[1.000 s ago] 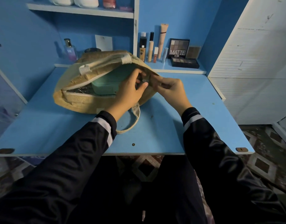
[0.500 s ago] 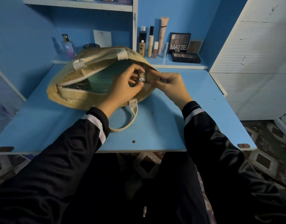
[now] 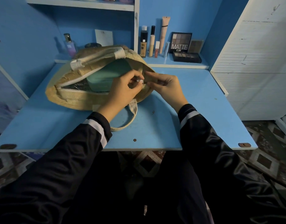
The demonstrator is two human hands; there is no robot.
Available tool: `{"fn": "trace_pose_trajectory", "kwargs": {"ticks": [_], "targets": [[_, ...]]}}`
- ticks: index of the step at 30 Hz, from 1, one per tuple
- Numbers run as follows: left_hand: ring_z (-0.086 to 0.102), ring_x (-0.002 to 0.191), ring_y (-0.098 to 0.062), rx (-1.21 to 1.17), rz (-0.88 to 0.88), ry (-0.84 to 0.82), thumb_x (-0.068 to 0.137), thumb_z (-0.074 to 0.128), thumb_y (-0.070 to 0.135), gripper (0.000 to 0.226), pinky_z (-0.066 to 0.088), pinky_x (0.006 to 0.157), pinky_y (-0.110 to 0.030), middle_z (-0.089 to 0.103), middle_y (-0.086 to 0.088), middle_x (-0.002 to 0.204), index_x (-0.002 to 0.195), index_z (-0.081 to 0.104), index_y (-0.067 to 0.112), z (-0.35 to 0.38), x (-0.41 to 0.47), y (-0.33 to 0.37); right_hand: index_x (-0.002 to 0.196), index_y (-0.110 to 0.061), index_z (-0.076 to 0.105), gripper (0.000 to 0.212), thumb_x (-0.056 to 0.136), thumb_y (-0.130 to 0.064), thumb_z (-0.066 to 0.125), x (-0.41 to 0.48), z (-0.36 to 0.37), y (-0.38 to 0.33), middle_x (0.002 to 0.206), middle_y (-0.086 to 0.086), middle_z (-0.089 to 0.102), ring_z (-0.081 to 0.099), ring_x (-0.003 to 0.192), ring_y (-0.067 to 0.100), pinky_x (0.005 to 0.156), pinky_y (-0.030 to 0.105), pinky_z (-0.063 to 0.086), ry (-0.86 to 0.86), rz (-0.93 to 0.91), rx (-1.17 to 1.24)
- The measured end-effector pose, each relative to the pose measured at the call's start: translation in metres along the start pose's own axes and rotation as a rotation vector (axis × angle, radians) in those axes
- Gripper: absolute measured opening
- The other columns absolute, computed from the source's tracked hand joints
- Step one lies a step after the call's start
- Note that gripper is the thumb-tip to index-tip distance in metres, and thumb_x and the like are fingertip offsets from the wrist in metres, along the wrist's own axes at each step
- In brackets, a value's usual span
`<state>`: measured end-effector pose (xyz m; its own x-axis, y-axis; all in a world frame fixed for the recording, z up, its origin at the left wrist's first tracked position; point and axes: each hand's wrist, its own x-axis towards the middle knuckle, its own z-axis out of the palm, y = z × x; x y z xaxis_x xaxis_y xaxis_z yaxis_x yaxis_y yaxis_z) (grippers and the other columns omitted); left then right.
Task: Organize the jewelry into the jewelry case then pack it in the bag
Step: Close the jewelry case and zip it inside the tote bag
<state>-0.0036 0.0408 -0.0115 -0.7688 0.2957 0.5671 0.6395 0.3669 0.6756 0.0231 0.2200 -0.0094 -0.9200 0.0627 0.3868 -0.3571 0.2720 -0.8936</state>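
Over the bag (image 3: 71, 97), left hand (image 3: 121, 92) pinches, seemingly, a zipper pull (image 3: 138, 80); right hand (image 3: 166, 88) pinches its rim.

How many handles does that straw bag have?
2. One handle lies across the top of the bag, behind its opening. The other loops out onto the desk in front. None seems hidden.

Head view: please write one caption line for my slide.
Left hand pinches the zipper pull, right hand holds the woven bag containing the teal jewelry case.
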Motion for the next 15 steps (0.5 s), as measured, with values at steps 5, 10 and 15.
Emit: {"fn": "trace_pose_trajectory", "kwargs": {"ticks": [5,10,15], "targets": [[0.066,0.089,-0.009,-0.269,-0.173,-0.038,0.087,0.068,0.004,0.011,0.053,0.082,-0.021,0.070,0.001,0.095,0.097,0.068,0.010,-0.003,0.000,0.003,0.112,-0.020,0.070,0.035,0.082,-0.004,0.072,0.000,0.000,0.006,0.099,0.022,0.070,0.064,0.089,0.034,0.089,0.051,0.052,-0.005,-0.052,-0.055],[0.064,0.087,-0.010,-0.333,-0.202,-0.091,0.089,0.067,0.002,0.009,0.053,0.082,-0.023,0.068,-0.001,0.091,0.095,0.066,0.008,-0.006,-0.002,0.001,0.114,-0.010,0.069,0.033,0.082,-0.004,0.073,-0.007,0.003,0.007,0.103,0.003,0.069,0.064,0.098,0.014,0.091,0.029,0.052,-0.044,-0.076,-0.033],[0.062,0.089,-0.017,-0.318,-0.198,-0.114,0.090,0.064,0.002,0.010,0.052,0.082,-0.027,0.066,-0.007,0.092,0.093,0.065,0.011,-0.003,-0.002,0.001,0.115,-0.007,0.069,0.039,0.077,-0.007,0.078,-0.010,0.008,0.008,0.102,0.002,0.067,0.065,0.094,0.016,0.090,0.024,0.052,-0.019,-0.131,-0.089]]}}
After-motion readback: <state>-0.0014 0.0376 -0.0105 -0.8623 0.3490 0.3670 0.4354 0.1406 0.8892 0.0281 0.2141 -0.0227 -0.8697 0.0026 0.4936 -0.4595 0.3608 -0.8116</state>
